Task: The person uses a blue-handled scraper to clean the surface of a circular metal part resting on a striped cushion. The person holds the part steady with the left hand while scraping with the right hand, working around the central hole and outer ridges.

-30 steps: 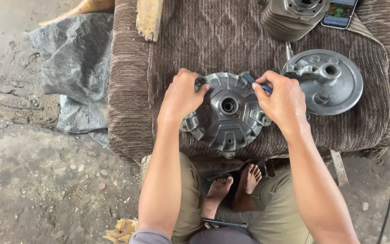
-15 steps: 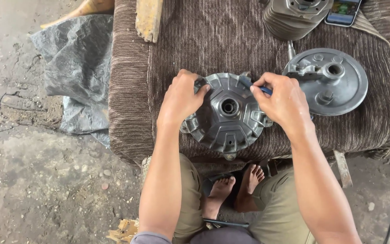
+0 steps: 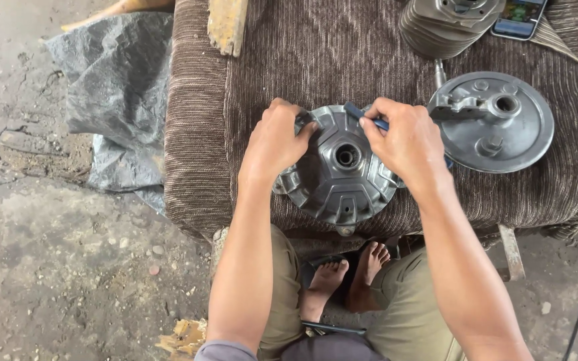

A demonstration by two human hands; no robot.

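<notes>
A round grey metal hub [image 3: 340, 172] with ribs and a centre hole lies on a brown striped cushion [image 3: 316, 60]. My left hand [image 3: 277, 142] grips the hub's upper left rim and steadies it. My right hand [image 3: 406, 142] is shut on a thin dark blue tool [image 3: 361, 114], whose tip rests against the hub's upper right rim.
A flat round metal cover plate [image 3: 496, 124] lies to the right of the hub. A finned cylinder [image 3: 444, 25] and a phone [image 3: 518, 17] sit at the back right. A wooden piece [image 3: 227, 23] lies at the back. Grey sheeting [image 3: 112, 87] covers the ground at the left. My bare feet [image 3: 346, 277] rest below.
Both hands stayed on the hub with only small shifts. The view shifted slightly.
</notes>
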